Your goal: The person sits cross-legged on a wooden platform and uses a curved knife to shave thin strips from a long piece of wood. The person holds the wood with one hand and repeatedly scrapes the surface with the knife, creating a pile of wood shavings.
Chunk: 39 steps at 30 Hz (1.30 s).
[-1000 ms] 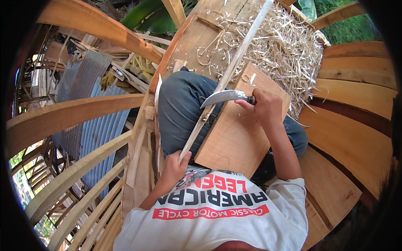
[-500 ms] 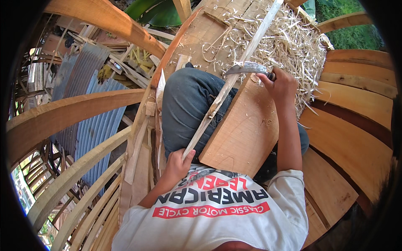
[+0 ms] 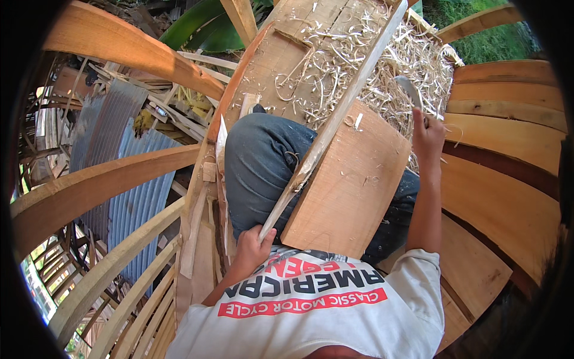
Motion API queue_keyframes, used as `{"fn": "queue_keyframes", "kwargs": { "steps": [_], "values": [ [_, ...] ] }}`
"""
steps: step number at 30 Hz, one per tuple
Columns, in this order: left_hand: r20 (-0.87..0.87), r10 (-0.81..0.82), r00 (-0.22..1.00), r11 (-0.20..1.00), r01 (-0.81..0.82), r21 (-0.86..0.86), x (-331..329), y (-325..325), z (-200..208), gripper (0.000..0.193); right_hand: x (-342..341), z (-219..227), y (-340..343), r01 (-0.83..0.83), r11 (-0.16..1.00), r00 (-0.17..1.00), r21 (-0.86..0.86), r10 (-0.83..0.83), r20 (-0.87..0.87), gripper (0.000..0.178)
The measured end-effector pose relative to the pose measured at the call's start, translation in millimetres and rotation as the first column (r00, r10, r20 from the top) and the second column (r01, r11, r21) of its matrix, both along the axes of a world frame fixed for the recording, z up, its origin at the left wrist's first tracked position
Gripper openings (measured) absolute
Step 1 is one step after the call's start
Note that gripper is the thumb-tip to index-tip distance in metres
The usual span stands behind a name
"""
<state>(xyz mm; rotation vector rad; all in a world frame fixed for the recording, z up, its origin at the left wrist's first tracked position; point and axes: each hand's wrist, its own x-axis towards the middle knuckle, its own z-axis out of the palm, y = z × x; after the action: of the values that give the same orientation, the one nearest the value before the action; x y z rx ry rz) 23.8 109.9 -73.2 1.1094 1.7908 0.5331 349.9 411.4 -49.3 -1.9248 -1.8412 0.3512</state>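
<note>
My left hand point(image 3: 253, 248) is closed around the near end of a long, thin wooden stick point(image 3: 359, 82), which slants away to the far right across my lap. A dark, rough knot marks its lower part. In my right hand point(image 3: 428, 136) is a curved knife point(image 3: 409, 91), gripped by its handle. Its blade points up and away, apart from the stick, over the shavings on the right. A flat wooden board point(image 3: 353, 179) rests on my lap under the stick's right side, with a few small shavings on it.
Curled wood shavings point(image 3: 382, 66) heap over the plank floor point(image 3: 269, 66) ahead. Curved wooden ribs point(image 3: 107, 173) rise on the left, with corrugated metal sheets point(image 3: 128, 197) and scrap timber beyond. Planks point(image 3: 502, 131) line the right side.
My right hand has swung right with the knife, whose blade has come off the stick. The board has shifted slightly, and my left hand keeps its hold on the stick.
</note>
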Motion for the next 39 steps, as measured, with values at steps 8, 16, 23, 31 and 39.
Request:
{"fn": "queue_keyframes", "kwargs": {
  "steps": [8, 16, 23, 31, 39],
  "values": [
    [-0.024, -0.021, 0.999, 1.000, 0.021, 0.012, -0.7, -5.0, -0.9, 0.041, -67.7, 6.8, -106.1, -0.367, 0.923, 0.929, -0.114, 0.358, -0.090, 0.058],
    [0.112, 0.020, 0.994, 0.999, -0.017, -0.030, -5.1, 1.7, 2.6, 0.041, -82.4, -3.4, -102.9, -0.436, 0.898, 0.896, -0.051, 0.439, 0.073, 0.063],
    [0.082, 0.033, 0.996, 0.999, -0.032, -0.014, -2.7, -0.4, -4.0, 0.042, -87.2, -11.1, -79.1, -0.418, 0.897, 0.908, 0.144, 0.410, 0.087, 0.064],
    [0.139, 0.060, 0.989, 0.998, -0.059, -0.010, -3.9, 1.9, -7.9, 0.045, -90.9, -22.1, -50.0, -0.413, 0.892, 0.909, 0.184, 0.395, 0.131, 0.068],
    [0.151, 0.048, 0.987, 0.999, -0.046, -0.020, -5.3, 9.1, -3.6, 0.048, -88.0, -28.4, 4.3, -0.312, 0.908, 0.945, 0.278, 0.266, 0.191, 0.071]
  ]
}}
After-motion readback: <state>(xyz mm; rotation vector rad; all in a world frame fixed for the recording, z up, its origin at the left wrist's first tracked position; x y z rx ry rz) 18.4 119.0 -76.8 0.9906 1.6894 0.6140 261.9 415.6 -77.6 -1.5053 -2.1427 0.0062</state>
